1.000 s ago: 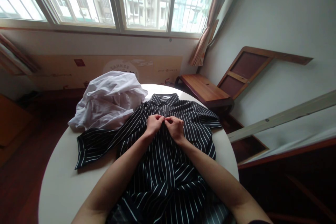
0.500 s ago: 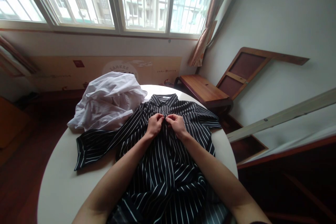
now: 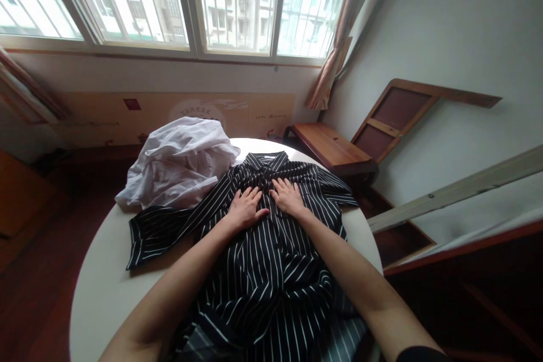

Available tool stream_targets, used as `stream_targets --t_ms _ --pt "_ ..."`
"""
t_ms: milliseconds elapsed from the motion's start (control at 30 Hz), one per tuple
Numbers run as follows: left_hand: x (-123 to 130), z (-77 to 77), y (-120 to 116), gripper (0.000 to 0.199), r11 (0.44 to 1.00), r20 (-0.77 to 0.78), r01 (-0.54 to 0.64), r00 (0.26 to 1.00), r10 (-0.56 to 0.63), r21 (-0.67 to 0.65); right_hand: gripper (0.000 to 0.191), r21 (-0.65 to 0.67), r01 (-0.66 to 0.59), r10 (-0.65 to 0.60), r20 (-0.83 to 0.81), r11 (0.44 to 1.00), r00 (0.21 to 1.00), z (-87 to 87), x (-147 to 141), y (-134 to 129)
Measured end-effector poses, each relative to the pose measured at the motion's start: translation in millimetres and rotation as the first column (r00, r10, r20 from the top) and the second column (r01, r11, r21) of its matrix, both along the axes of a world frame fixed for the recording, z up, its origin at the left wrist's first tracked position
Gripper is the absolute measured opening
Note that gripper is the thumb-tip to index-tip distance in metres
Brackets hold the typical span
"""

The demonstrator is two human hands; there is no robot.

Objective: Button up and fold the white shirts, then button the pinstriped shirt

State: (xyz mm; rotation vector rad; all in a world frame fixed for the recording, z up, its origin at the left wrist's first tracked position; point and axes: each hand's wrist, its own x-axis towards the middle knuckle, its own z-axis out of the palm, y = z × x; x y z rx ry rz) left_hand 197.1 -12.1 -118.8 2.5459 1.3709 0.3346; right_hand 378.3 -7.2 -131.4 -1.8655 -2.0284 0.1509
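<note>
A black shirt with white stripes [image 3: 263,260] lies front up, its collar toward the window and its lower part bunched near me. My left hand [image 3: 246,207] rests flat on the left side of its chest, fingers spread. On the other side of the button front, my right hand [image 3: 287,197] also presses flat with its fingers apart. Neither hand grips the cloth. One sleeve stretches out to the left; the other lies at the right, near the table's edge.
A crumpled white cloth [image 3: 178,164] is heaped at the back left of the round white table [image 3: 102,288]. Beyond the table's far right edge stands a wooden bench [image 3: 331,144]. Barred windows and a curtain [image 3: 326,85] are behind.
Both hands have let go of the shirt's button front, where their fingertips were pinched together. They have opened out flat on the chest, the left one slightly lower.
</note>
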Motion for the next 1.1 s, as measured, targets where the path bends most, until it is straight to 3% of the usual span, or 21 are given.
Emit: stream_targets --t_ms 233,367,467,567,633,700,767,833,900,967,1033,1100 --pt "0 -0.8 28 0.078 1.0 -0.133 0.023 0.991 -0.025 -0.016 0.035 0.047 -0.004 0.008 -0.09 0.999 0.996 35.1 1 14" --pt "2 2.4 40 0.065 0.999 -0.125 0.025 0.992 -0.022 0.022 0.033 0.07 -0.009 0.016 -0.089 0.998 0.996 51.5 -4 1" --pt "5 12.6 36 0.051 0.987 -0.109 0.032 0.994 -0.015 0.156 0.032 0.078 -0.025 0.032 -0.081 0.997 0.996 56.9 -11 -26" --pt "3 31.7 14 0.036 0.969 -0.07 -0.003 0.997 0.02 0.247 0.034 0.033 -0.185 0.186 -0.047 0.982 0.981 60.7 -12 -77" --pt "-7 46.4 -11 0.032 0.982 -0.041 -0.009 0.999 0.017 0.191 0.051 -0.071 -0.387 0.385 -0.042 0.919 0.922 62.9 -4 -118" --pt "-27 58.6 -40 0.036 0.995 -0.022 0.1 0.995 -0.1 0.016 0.072 -0.181 -0.461 0.458 -0.063 0.869 0.887 63.8 11 -156" --pt "-52 65.9 -68 0.037 0.911 0.006 0.328 0.941 -0.337 -0.252 0.086 -0.271 -0.427 0.426 -0.068 0.862 0.902 62.6 31 -184" --pt "-77 67.5 -92 0.042 0.825 0.014 0.391 0.906 -0.422 -0.408 0.084 -0.332 -0.313 0.308 -0.067 0.89 0.949 59.9 52 -200" --pt "-96 65.3 -110 0.043 0.797 0.002 0.392 0.898 -0.44 -0.459 0.078 -0.355 -0.195 0.19 -0.051 0.914 0.981 57.4 71 -207" --pt "-109 61.7 -124 0.039 0.781 0.016 0.418 0.885 -0.465 -0.464 0.071 -0.335 -0.147 0.149 -0.017 0.931 0.989 56.3 85 -209" --pt "-117 58.6 -135 0.035 0.752 0.056 0.467 0.864 -0.501 -0.465 0.067 -0.328 -0.193 0.201 -0.01 0.925 0.98 56.5 95 -209" --pt "-123 56.2 -139 0.028 0.74 0.113 0.471 0.87 -0.48 -0.481 0.071 -0.363 -0.295 0.293 -0.062 0.884 0.954 56.5 100 -207"
